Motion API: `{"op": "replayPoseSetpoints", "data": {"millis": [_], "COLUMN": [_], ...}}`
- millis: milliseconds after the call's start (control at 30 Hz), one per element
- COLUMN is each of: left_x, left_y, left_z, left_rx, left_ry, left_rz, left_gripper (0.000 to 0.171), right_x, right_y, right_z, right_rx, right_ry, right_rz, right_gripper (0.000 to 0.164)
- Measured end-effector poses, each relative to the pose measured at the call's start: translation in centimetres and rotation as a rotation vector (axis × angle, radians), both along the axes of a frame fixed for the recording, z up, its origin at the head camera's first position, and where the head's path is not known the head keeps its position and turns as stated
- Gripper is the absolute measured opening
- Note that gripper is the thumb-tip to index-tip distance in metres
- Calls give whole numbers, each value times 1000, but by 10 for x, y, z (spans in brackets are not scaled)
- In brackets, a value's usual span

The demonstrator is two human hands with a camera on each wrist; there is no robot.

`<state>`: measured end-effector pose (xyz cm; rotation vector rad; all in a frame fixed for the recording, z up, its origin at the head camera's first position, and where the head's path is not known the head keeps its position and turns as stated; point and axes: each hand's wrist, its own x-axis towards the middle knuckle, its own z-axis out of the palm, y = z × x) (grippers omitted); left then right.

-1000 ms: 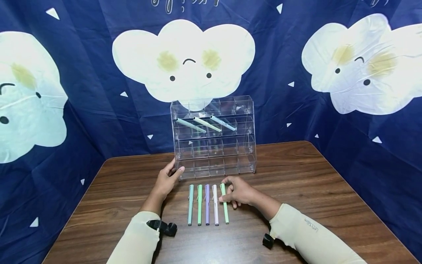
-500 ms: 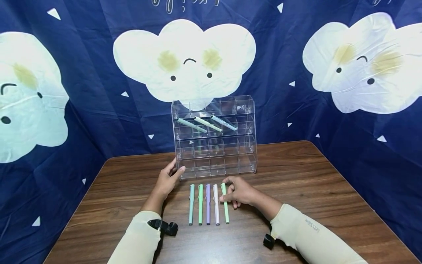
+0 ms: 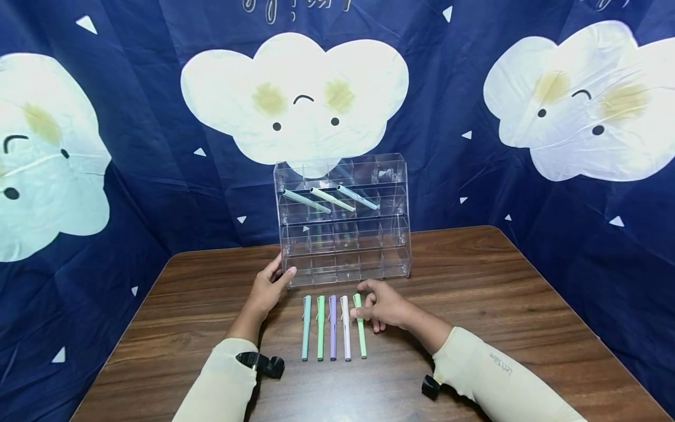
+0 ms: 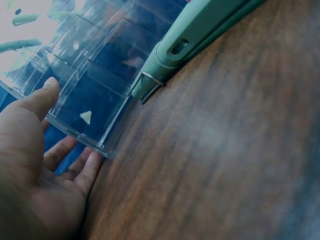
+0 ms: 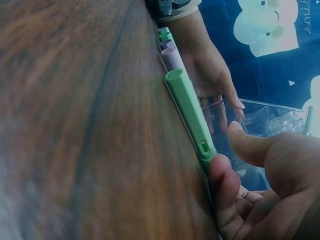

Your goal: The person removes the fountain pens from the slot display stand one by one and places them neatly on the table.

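Note:
My left hand (image 3: pixel 268 291) holds the lower left corner of a clear acrylic display rack (image 3: pixel 345 258), thumb in front and fingers behind its side panel, as the left wrist view shows. My right hand (image 3: pixel 387 306) is over the light green pen (image 3: pixel 361 340) at the right end of a row. In the right wrist view, its thumb is raised off this pen while the index finger is at the pen's far part. Left of it lie a white pen (image 3: pixel 346 334), a purple pen (image 3: pixel 333 334), a green pen (image 3: pixel 320 334) and a teal pen (image 3: pixel 305 334), roughly parallel.
Three pens lie slanted across the rack's second tier from the top: a pale teal pen (image 3: pixel 306 200), a pale yellow-green pen (image 3: pixel 332 198) and a light blue pen (image 3: pixel 357 197). Behind the wooden table (image 3: pixel 474 281) hangs a blue cloud-print cloth (image 3: pixel 443 176).
The right hand's index fingertip and thumb have spread slightly apart at the light green pen. The left hand, rack and pens stay in place.

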<state>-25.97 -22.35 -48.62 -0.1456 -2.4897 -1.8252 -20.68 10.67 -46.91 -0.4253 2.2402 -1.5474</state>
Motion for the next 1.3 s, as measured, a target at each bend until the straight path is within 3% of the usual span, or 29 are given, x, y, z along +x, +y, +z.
{"op": "replayPoseSetpoints", "data": {"millis": [200, 633, 1033, 1300], "left_x": [-1, 2, 2, 1], "left_y": [0, 0, 0, 0], "left_z": [-1, 2, 3, 1], "left_rx": [-31, 10, -29, -27], "left_ry": [-9, -21, -24, -14], "left_rz": [6, -6, 2, 14], "left_gripper": [75, 74, 75, 74], "right_x": [2, 1, -17, -31], "right_y": [0, 0, 8, 10], "right_z": [8, 32, 55, 77], "right_rx": [-14, -26, -50, -64], "right_ry": [4, 14, 78, 182], "right_rz": [-11, -2, 17, 3], "right_gripper": [71, 64, 50, 37]}}
